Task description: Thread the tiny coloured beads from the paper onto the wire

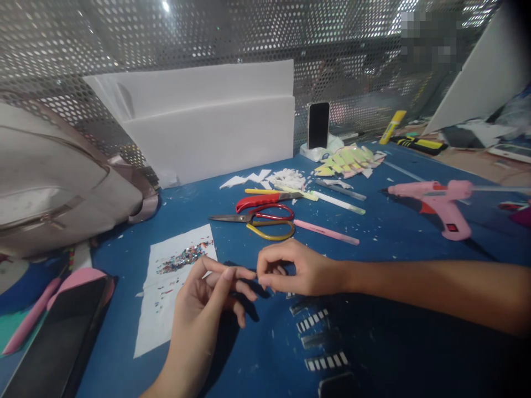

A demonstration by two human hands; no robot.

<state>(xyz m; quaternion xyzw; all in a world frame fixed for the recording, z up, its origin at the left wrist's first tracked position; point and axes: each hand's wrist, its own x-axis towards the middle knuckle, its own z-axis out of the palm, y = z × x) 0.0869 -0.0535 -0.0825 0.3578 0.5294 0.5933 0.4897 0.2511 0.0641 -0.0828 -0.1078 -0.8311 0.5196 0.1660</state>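
Note:
My left hand (207,304) is over the white sheet's right edge, palm turned inward. Its fingers are stretched and apart, with the thumb lying near the index finger. At the left index fingertip, my right hand (296,268) has its thumb and index finger pinched together. Whatever is between them, if anything, is too small to make out. Small shiny coloured flakes (186,258) lie heaped on the white paper (151,326) beside my left hand. Below my right hand, dark strips with white squares (313,320) lie in a column on the blue table.
Scissors (271,221), a red-handled cutter (259,201) and a pink pen (326,232) lie beyond my hands. A pink glue gun (435,193) is at right, a phone (318,126) stands behind. White board (215,132) leans on the mesh; a bag (53,188) and dark phone (58,337) are left.

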